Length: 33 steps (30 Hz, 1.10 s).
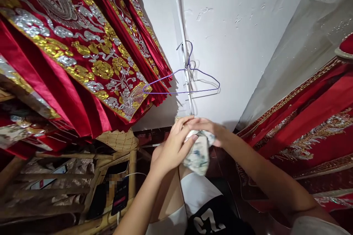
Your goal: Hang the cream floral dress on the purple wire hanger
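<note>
Both of my hands meet in the middle of the view on a small bundle of white cloth with a grey-blue print (198, 156). My left hand (172, 148) wraps its fingers over the bundle's left and top side. My right hand (211, 130) grips the bundle from the right, its fingers curled over the top. The cloth hangs down a little below the hands. Just above them a purple wire hanger (187, 80) hangs empty from a hook on a white wall.
Red garments with gold and silver embroidery (82, 55) hang at the left, and more red embroidered fabric (311, 132) lies at the right. A bamboo shelf (110, 187) at lower left holds a phone (121, 194) on a white cable. A woven basket (118, 140) sits behind it.
</note>
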Each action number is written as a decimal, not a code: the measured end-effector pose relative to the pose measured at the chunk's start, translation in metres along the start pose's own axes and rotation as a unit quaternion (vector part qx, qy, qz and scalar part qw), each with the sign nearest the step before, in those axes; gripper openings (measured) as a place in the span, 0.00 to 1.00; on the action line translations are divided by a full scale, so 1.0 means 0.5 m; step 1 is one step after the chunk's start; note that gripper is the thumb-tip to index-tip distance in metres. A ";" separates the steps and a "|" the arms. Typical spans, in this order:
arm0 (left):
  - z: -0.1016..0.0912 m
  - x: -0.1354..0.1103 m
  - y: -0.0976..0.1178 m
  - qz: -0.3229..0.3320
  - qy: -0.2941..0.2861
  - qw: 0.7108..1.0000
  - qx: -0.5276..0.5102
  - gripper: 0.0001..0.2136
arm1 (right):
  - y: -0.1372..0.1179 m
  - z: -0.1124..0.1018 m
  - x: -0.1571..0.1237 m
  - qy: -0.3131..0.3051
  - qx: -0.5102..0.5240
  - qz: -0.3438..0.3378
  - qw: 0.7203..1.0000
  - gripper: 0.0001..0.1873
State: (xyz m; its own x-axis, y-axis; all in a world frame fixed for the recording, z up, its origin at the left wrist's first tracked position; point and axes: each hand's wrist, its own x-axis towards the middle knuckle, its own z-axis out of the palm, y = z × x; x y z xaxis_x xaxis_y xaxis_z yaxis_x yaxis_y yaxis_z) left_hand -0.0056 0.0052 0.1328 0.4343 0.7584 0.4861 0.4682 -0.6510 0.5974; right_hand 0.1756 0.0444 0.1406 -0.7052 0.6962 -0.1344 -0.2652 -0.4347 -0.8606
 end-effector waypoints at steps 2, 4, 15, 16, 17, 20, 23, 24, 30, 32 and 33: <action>0.003 -0.009 -0.032 -0.058 -0.020 0.996 -0.065 0.29 | -0.032 -0.010 -0.009 0.023 -0.084 -0.016 0.996 0.23; 0.005 -0.017 -0.066 -0.107 -0.097 0.982 -0.118 0.30 | -0.067 -0.027 -0.017 0.090 -0.209 -0.088 0.970 0.17; -0.049 -0.043 -0.043 -0.150 -0.209 0.965 -0.047 0.21 | -0.140 -0.216 0.154 0.366 -0.542 -0.326 0.682 0.18; -0.054 -0.040 -0.032 -0.139 -0.209 0.967 -0.039 0.21 | -0.136 -0.227 0.166 0.367 -0.561 -0.310 0.674 0.20; -0.057 -0.036 -0.023 -0.130 -0.204 0.970 -0.026 0.21 | -0.133 -0.236 0.173 0.367 -0.582 -0.294 0.664 0.22; -0.063 -0.025 -0.003 -0.125 -0.205 0.969 0.048 0.22 | -0.126 -0.255 0.169 0.351 -0.655 -0.224 0.630 0.27; -0.071 -0.024 0.009 -0.130 -0.248 0.949 0.144 0.19 | -0.123 -0.267 0.144 0.294 -0.707 -0.159 0.623 0.28; -0.076 -0.025 0.010 -0.133 -0.264 0.939 0.178 0.19 | -0.123 -0.270 0.134 0.276 -0.712 -0.150 0.628 0.28; -0.122 -0.004 -0.057 -0.219 -0.246 0.881 0.341 0.19 | -0.118 -0.280 0.067 0.276 -0.695 -0.202 0.633 0.19; -0.139 0.020 -0.096 -0.231 -0.206 0.881 0.358 0.15 | -0.115 -0.282 0.042 0.290 -0.682 -0.231 0.631 0.17; -0.149 0.034 -0.112 -0.224 -0.185 0.887 0.358 0.14 | -0.115 -0.282 0.030 0.297 -0.675 -0.241 0.631 0.16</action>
State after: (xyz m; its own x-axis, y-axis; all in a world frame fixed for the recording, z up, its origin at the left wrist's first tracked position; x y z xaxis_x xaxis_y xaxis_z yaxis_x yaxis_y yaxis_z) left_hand -0.0815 0.0569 0.1551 0.2417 0.9701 -0.0202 0.9691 -0.2403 0.0559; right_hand 0.2731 0.1603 0.1186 -0.2792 0.8274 0.4874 0.7300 0.5126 -0.4520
